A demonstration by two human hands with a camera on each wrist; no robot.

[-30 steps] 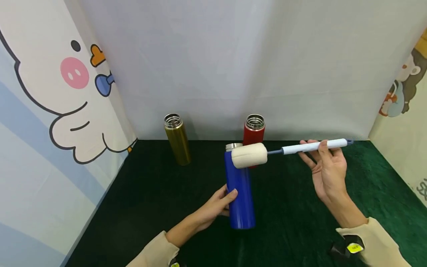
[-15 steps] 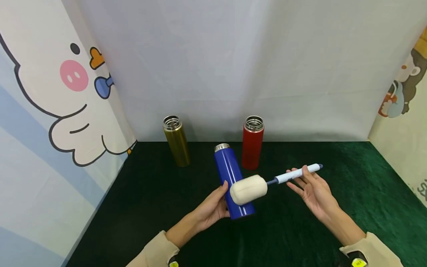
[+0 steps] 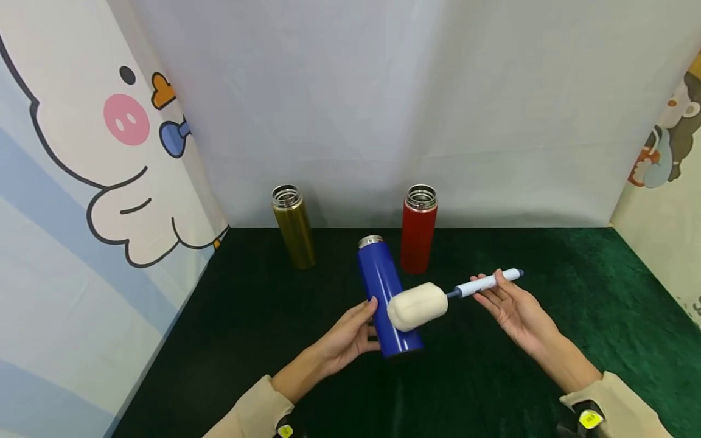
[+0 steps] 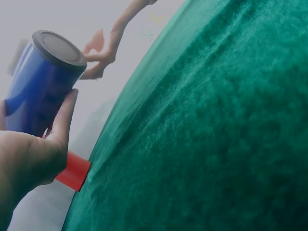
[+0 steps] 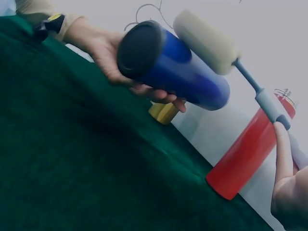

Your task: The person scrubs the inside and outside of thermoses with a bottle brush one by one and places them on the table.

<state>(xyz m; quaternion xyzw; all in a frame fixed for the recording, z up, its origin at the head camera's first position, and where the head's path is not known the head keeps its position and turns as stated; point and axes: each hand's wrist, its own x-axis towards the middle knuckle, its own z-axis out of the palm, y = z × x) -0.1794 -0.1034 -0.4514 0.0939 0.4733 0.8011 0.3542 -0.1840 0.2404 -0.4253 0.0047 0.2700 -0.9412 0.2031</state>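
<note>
My left hand (image 3: 347, 344) grips a blue bottle (image 3: 378, 274) around its lower half and holds it off the table, its metal mouth leaning up and to the left. The dark base of this blue bottle (image 4: 45, 79) faces the camera in the left wrist view. With thumb and fingers my right hand (image 3: 517, 313) pinches the pale handle of a sponge bottle brush (image 3: 418, 306). In the head view the cream sponge head overlaps the bottle's lower side. From the right wrist view, the brush (image 5: 207, 41) lies alongside the bottle; whether they touch I cannot tell.
Behind the hands, a gold bottle (image 3: 296, 234) and a red bottle (image 3: 418, 234) stand uncapped near the back edge of the green cloth-covered table (image 3: 547, 261). A pale curtain (image 3: 350, 109) hangs behind them, and a cartoon-printed panel (image 3: 126, 182) rises at the left.
The brush has come down and toward the left hand, from beside the bottle's mouth to its lower side. The blue bottle has tipped leftward at its top and risen a little.
</note>
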